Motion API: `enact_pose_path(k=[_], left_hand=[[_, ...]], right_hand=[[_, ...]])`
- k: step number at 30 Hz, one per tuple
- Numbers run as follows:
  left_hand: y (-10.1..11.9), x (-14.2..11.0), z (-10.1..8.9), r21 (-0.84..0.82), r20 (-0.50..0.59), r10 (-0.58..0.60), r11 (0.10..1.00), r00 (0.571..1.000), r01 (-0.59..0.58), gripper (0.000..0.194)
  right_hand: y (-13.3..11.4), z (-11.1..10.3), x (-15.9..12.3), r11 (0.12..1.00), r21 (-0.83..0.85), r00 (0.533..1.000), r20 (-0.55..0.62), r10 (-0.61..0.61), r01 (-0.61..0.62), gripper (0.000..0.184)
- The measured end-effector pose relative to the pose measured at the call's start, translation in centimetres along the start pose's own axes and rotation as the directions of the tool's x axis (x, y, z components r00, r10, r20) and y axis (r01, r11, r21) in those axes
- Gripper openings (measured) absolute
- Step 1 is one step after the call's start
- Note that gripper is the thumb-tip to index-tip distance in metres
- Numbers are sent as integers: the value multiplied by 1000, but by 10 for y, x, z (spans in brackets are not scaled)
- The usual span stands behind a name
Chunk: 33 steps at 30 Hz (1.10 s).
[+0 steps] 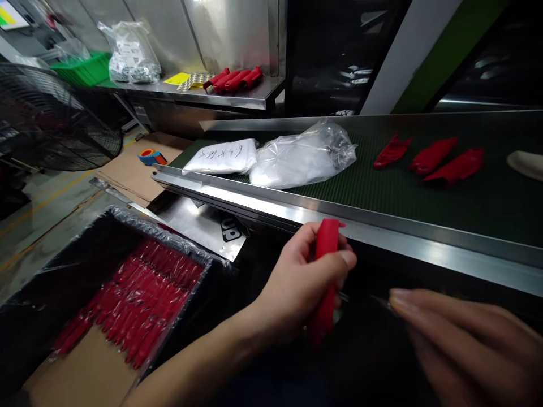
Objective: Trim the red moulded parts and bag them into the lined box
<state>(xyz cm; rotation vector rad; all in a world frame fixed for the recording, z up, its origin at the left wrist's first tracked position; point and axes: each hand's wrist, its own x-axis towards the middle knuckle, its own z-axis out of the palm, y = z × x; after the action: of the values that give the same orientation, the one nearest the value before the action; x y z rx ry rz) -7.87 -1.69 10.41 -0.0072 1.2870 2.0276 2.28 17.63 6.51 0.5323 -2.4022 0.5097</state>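
Gripping a slim red plastic handle point(326, 271) upright in your left hand point(297, 288), you had it just below the steel edge of the green conveyor belt point(382, 192), with your fingers point(335, 263) wrapped closed around its middle. Your right hand point(462, 339) sat close beside it, blurred, the fingers stretched out towards the handle; I cannot tell whether they held anything (a thin dark sliver shows at the fingertips, nothing clearer). As for progress, I'd judge you partway: a plastic-lined cardboard box point(85, 362) at your left already carried a layer of red pieces point(136, 305), while three more red parts point(428, 158) waited on the belt near two white plastic bags point(271, 158). Your left forearm reached in from below, wrist bent slightly inward.
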Motion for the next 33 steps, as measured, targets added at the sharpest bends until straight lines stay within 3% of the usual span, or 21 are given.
enact_pose_path(k=[4,9,25,33], left_hand=[[-8,-14,-1,57,49,-47,997,998,44,23],[-10,-24,2,63,68,-52,997,996,48,23],[-16,-25,3,39,88,-49,998,995,46,34],[-18,-24,4,-44,160,-95,994,983,103,26]], right_hand=[[-4,-5,16,998,-34,998,-2,59,-59,54],[-15,-4,27,999,-33,998,39,43,-41,54],[-14,-4,22,998,-57,1000,-12,19,-20,50],[-18,-2,22,997,-16,996,-47,76,-77,47]])
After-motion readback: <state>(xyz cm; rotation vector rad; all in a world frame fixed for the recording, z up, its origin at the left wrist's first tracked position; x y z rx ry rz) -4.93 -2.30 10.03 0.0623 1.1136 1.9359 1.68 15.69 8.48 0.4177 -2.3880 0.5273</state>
